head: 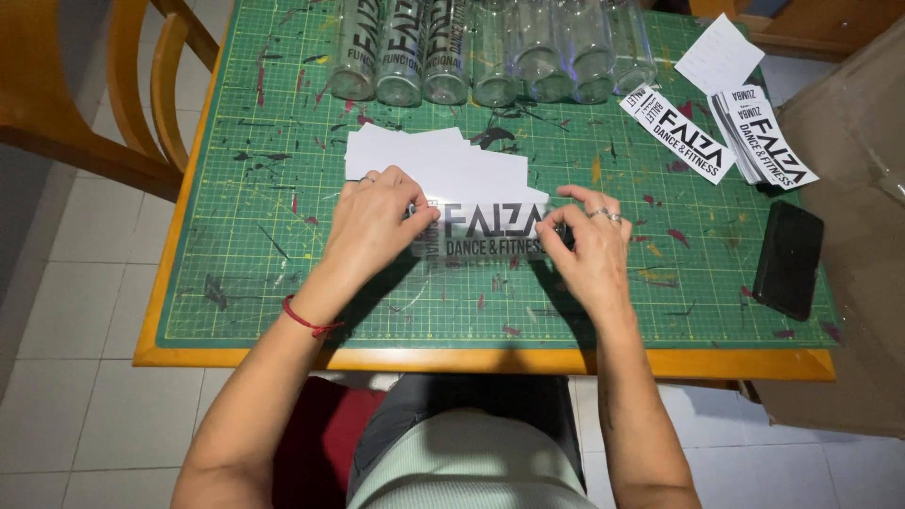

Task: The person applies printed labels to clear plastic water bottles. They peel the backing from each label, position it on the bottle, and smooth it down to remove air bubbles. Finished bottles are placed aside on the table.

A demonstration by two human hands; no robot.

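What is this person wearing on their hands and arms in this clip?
Both forearms are bare, with no sleeves in view. The left hand has a thin red cord bracelet at the wrist and a ring on one finger. The right hand wears a silver-coloured ring. No gloves or watch show.

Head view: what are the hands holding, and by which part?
A clear sticker with black lettering: left hand pinches its left end, right hand its right end.

Left hand (377, 219) and right hand (589, 247) pinching ends of clear lettered sticker (490, 231) over green mat (283, 283). White paper (443, 160) behind. Bottles (490, 52) at far edge. Black phone (788, 259) right.
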